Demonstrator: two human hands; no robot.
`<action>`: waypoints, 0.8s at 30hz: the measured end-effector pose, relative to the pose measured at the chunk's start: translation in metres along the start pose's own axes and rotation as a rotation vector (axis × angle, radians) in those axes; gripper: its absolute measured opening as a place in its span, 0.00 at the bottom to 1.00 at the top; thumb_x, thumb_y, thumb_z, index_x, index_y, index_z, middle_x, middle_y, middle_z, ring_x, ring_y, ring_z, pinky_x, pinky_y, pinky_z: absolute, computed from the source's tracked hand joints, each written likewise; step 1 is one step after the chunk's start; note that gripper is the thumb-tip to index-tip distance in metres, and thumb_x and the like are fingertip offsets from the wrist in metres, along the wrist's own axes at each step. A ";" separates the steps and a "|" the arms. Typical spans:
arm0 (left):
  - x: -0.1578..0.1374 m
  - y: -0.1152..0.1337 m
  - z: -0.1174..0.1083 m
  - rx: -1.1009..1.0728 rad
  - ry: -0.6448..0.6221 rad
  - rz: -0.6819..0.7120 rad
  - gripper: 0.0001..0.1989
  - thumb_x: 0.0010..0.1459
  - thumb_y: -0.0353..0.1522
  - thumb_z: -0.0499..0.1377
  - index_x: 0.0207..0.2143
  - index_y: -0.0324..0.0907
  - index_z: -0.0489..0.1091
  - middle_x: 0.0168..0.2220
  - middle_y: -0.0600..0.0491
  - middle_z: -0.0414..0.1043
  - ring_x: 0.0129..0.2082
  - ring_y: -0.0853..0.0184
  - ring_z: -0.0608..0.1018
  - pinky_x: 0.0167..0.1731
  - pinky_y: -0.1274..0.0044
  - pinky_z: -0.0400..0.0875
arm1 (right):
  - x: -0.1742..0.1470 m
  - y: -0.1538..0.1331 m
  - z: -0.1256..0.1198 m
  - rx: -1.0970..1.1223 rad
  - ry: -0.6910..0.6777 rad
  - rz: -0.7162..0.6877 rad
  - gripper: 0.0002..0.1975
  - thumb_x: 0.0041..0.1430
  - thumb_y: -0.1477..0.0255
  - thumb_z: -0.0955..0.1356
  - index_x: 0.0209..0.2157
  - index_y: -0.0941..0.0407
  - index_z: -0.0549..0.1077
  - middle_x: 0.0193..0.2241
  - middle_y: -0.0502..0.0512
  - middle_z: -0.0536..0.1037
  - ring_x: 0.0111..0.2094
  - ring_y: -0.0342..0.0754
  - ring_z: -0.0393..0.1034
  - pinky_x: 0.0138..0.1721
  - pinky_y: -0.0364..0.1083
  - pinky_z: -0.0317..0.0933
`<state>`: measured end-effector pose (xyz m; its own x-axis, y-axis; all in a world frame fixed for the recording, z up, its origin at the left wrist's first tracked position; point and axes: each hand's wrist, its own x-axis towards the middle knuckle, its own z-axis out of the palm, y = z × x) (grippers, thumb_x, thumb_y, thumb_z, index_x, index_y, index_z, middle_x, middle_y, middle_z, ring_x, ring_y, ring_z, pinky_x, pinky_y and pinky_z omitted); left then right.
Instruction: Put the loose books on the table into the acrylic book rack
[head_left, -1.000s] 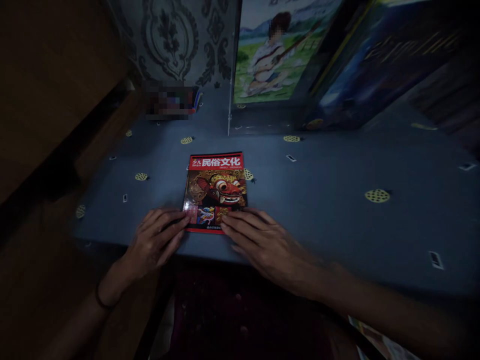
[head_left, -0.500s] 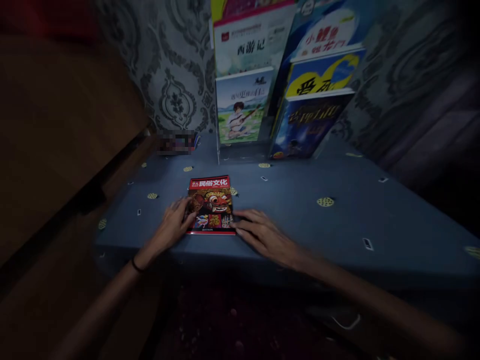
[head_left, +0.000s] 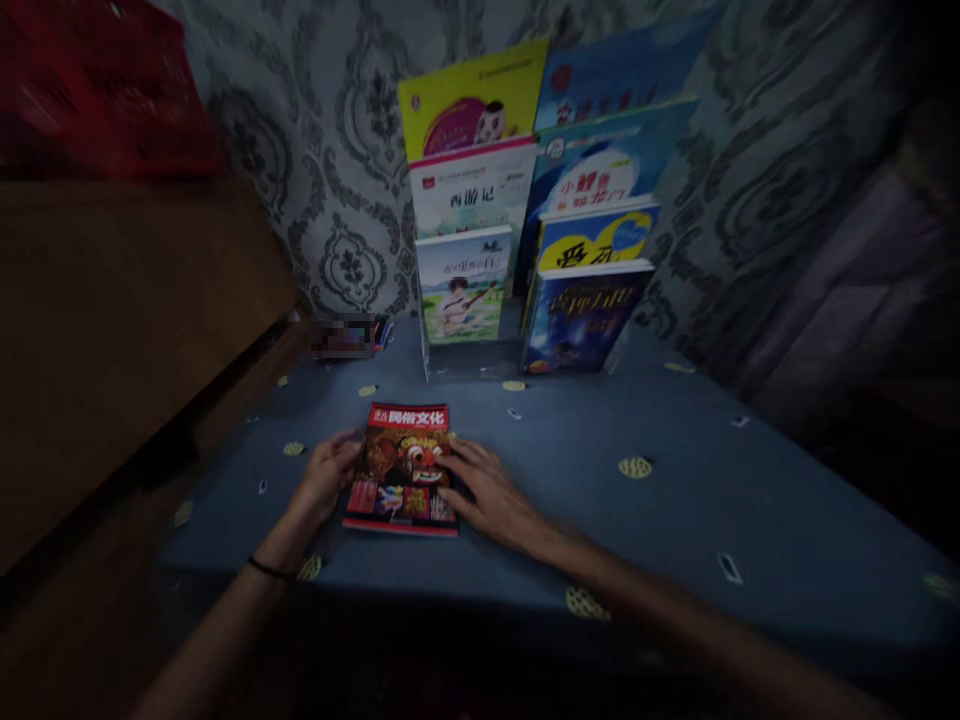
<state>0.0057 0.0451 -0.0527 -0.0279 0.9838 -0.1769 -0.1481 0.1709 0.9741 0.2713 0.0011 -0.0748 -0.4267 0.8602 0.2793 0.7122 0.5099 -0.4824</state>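
Observation:
A thin book with a red title band and a dragon-like mask on its cover lies face up near the front edge of the cloth-covered table. My left hand, a dark band around its wrist, is at the book's left edge with curled fingers, the tips partly hidden by the book. From the other side my right hand reaches over the right edge, fingers stretched and apart, with thumb and a fingertip resting on the cover.
Behind the book, a clear stand bears several upright picture books in two columns. A small stack of books, partly blurred, sits at the back left. A brown box-like surface with a red bag is at left. Patterned wallpaper backs the table.
My left hand has shifted from the cover to the book's left edge. My right hand has moved from the lower right corner onto the cover. The view has tilted up, showing more of the stand.

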 end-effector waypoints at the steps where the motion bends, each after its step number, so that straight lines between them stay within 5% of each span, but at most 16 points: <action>1: 0.003 0.001 0.003 -0.054 -0.047 -0.079 0.23 0.43 0.32 0.72 0.42 0.37 0.72 0.35 0.48 0.81 0.32 0.63 0.82 0.35 0.74 0.78 | -0.002 0.002 0.001 0.037 -0.002 0.019 0.25 0.65 0.66 0.66 0.62 0.57 0.69 0.65 0.68 0.65 0.67 0.62 0.56 0.65 0.66 0.53; 6: 0.014 0.008 0.017 -0.209 -0.218 -0.149 0.19 0.45 0.30 0.74 0.40 0.36 0.75 0.37 0.46 0.82 0.32 0.63 0.83 0.36 0.75 0.79 | -0.002 0.016 0.004 0.323 0.076 0.075 0.32 0.66 0.60 0.65 0.68 0.54 0.59 0.67 0.64 0.64 0.67 0.61 0.56 0.66 0.65 0.53; 10: 0.015 0.018 0.025 -0.285 -0.234 -0.087 0.22 0.47 0.29 0.73 0.45 0.38 0.75 0.44 0.46 0.82 0.38 0.61 0.84 0.40 0.74 0.79 | 0.011 0.020 -0.002 0.673 0.163 0.208 0.36 0.62 0.55 0.68 0.67 0.54 0.59 0.58 0.64 0.74 0.57 0.60 0.69 0.59 0.63 0.63; 15: 0.021 0.029 0.036 -0.289 -0.298 -0.053 0.25 0.49 0.32 0.73 0.49 0.39 0.73 0.45 0.46 0.81 0.39 0.60 0.84 0.40 0.73 0.79 | 0.027 0.014 -0.019 1.006 0.083 0.167 0.23 0.61 0.55 0.69 0.51 0.54 0.72 0.44 0.58 0.81 0.45 0.54 0.77 0.47 0.53 0.71; 19: 0.033 0.042 0.050 -0.252 -0.378 0.024 0.27 0.49 0.36 0.73 0.50 0.40 0.73 0.45 0.46 0.81 0.39 0.60 0.84 0.41 0.72 0.79 | 0.037 0.018 -0.036 1.006 0.132 0.185 0.21 0.61 0.53 0.68 0.47 0.53 0.70 0.40 0.55 0.81 0.31 0.48 0.74 0.23 0.43 0.66; 24: 0.060 0.078 0.078 -0.163 -0.422 0.240 0.28 0.49 0.40 0.72 0.52 0.41 0.73 0.49 0.45 0.79 0.48 0.56 0.81 0.48 0.69 0.76 | 0.065 0.035 -0.072 0.738 0.310 0.044 0.16 0.62 0.56 0.67 0.44 0.52 0.71 0.43 0.57 0.79 0.44 0.54 0.75 0.36 0.48 0.71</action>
<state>0.0691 0.1216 0.0237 0.3168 0.9358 0.1547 -0.3402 -0.0402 0.9395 0.3088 0.0751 -0.0134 -0.1558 0.8973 0.4130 0.1263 0.4327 -0.8926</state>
